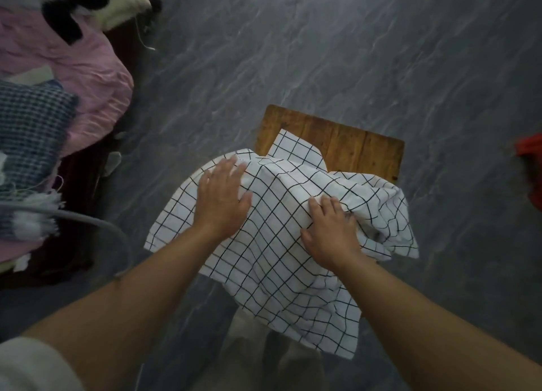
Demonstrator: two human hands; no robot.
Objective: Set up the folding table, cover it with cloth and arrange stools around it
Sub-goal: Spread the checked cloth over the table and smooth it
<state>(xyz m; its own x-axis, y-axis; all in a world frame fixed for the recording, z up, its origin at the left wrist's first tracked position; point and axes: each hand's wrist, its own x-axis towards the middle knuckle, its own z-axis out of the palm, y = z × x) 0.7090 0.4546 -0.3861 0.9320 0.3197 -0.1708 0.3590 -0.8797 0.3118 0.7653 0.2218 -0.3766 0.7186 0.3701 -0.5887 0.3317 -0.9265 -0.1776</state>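
Grey floor (352, 53) underfoot. Checked cloth (278, 258) lies crumpled over wooden table (360, 147) (far edge bare, 12 o'clock). My left hand (223, 197) presses flat; right hand (328, 232) grips a fold.

Most of the table (355, 146) beneath the cloth (275, 244)

head view, looking down: small wooden table (360, 147) on a grey marbled floor (322, 53). white cloth with black grid (278, 244) lies rumpled over its near part — far edge of the wood bare, near edges of the cloth hang past the top. left hand (221, 198) lies flat on the cloth, fingers straight. right hand (330, 229) presses on it with fingers bent, seemingly bunching a fold. pink bedding (88, 68) and a blue checked fabric (29, 132) at left; something red (531, 168) at right edge.
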